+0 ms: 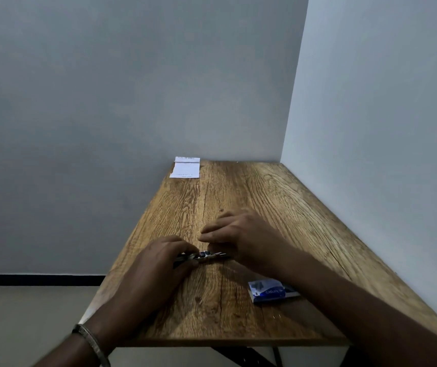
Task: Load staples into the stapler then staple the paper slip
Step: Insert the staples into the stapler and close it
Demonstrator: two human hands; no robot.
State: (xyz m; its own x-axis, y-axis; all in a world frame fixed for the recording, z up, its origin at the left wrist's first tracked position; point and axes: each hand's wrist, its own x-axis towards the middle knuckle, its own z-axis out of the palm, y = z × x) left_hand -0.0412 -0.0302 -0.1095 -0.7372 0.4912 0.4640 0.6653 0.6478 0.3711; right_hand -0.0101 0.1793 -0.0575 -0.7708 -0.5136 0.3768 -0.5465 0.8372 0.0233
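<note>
My left hand [159,258] grips the stapler [201,256], which lies flat on the wooden surface [252,186]. My right hand [241,239] curls over its other end; whether it pinches anything I cannot tell. The staple box [270,290] sits near my right forearm, the paper slip [185,168] at the far corner.

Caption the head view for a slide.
Both hands, left and right, work the stapler on a wooden table; staple box nearby, paper slip at far edge.
</note>
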